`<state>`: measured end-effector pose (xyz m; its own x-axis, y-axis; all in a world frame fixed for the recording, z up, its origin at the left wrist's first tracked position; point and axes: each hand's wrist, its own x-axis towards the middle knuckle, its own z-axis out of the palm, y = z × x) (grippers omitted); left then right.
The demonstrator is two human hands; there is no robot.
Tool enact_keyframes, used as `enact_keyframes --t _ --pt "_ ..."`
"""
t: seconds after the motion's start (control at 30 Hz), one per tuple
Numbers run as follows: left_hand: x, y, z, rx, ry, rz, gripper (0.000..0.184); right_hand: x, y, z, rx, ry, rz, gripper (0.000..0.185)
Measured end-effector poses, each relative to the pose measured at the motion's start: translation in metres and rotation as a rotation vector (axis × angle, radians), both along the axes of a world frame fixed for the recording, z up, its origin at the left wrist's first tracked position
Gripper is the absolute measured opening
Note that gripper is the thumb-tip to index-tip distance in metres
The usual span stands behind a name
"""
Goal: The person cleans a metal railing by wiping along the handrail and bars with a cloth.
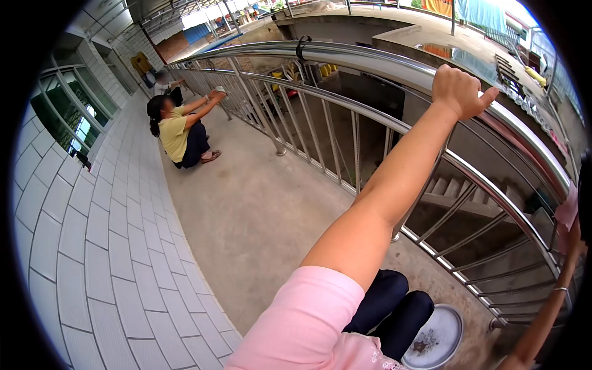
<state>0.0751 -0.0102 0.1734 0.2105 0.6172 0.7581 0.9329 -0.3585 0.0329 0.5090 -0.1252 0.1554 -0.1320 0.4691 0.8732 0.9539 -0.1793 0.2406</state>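
Observation:
My left hand [455, 92] is wrapped over the top rail of the stainless steel railing [385, 63], fingers closed around the tube and thumb toward the right. At the right edge of the view, my right hand [575, 237] presses a pink cloth [566, 213] against the same rail farther along. The dark border cuts off part of that hand, and its fingers hardly show. Below, near my knees, a round metal basin [457, 336] holds greyish water with dark specks in it.
A person in a yellow shirt [175, 131] squats by the railing with a cloth at the bars; another person [165, 83] is behind. A white tiled wall [123, 246] borders the concrete walkway [228, 216]. Stairs [456, 190] lie below, beyond the bars.

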Motion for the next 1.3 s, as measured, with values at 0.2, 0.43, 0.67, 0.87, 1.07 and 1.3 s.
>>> enact_keyframes --t 0.2,0.43,0.67,0.87,1.07,1.3 --pt "0.001 0.001 -0.001 0.001 -0.002 0.02 0.06 -0.068 0.023 0.001 0.055 0.022 0.257 0.044" --pt "0.001 0.002 -0.003 0.015 -0.01 0.002 0.059 -0.114 0.063 -0.002 -0.059 0.028 0.425 0.039" --pt "0.0 0.003 -0.003 0.056 -0.038 -0.033 0.058 -0.192 0.068 0.004 -0.24 -0.055 0.262 0.036" --pt "0.001 0.006 -0.006 0.118 -0.078 -0.057 0.058 -0.254 0.073 0.015 -0.33 0.172 0.406 0.036" --pt "0.002 0.007 -0.006 0.113 -0.086 -0.036 0.055 -0.269 0.089 0.02 -0.439 0.149 0.369 0.04" --pt "0.002 0.005 -0.005 0.106 -0.092 -0.039 0.053 -0.268 0.097 0.018 -0.381 0.175 0.43 0.042"
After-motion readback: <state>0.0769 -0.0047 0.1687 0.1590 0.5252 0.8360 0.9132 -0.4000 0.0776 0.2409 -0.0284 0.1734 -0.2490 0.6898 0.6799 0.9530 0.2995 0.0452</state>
